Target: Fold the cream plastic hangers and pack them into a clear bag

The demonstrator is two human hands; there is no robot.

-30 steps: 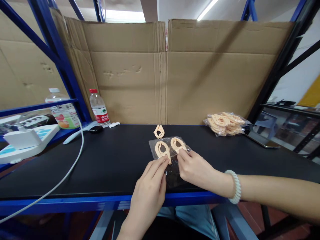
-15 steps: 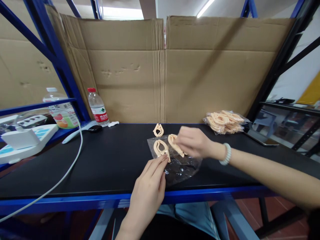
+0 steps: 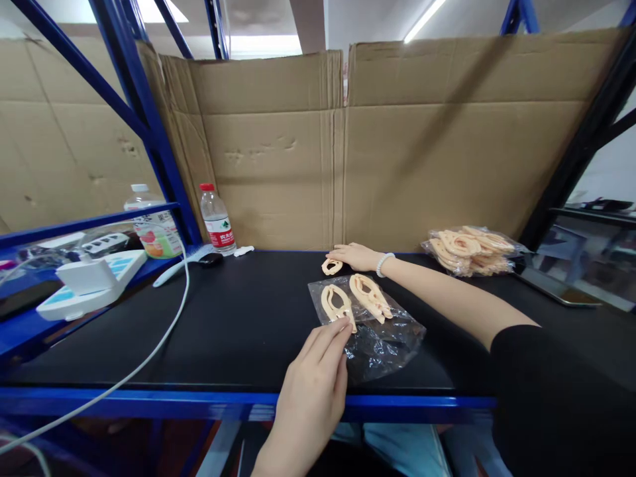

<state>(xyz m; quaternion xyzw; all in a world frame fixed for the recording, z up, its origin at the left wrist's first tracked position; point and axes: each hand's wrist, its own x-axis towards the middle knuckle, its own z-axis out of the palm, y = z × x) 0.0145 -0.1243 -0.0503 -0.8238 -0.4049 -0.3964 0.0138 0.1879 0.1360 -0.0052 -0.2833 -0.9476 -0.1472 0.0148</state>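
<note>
A clear plastic bag point(image 3: 382, 351) lies on the black table, with a cream folding hanger point(image 3: 335, 301) and a second cream hanger piece point(image 3: 368, 297) on or in it, side by side. My left hand point(image 3: 315, 381) rests its closed-together fingertips on the lower end of the left piece. Behind the bag, a small cream piece point(image 3: 331, 267) lies on the table. My right hand point(image 3: 355, 256) reaches over there, fingers stretched toward that piece and touching or just above it. Whether its fingertips grip the piece cannot be made out.
Bagged cream pieces point(image 3: 470, 248) lie at the back right, beside a flat phone-like object point(image 3: 559, 286). A red-capped bottle point(image 3: 217, 222) and a white-handled brush point(image 3: 183, 264) are at the back left. A white cable point(image 3: 163, 328) crosses the table's left side.
My right hand has left the right-hand piece on the bag and moved back to the small piece behind it. My left hand stays on the left piece. The view has shifted slightly.
</note>
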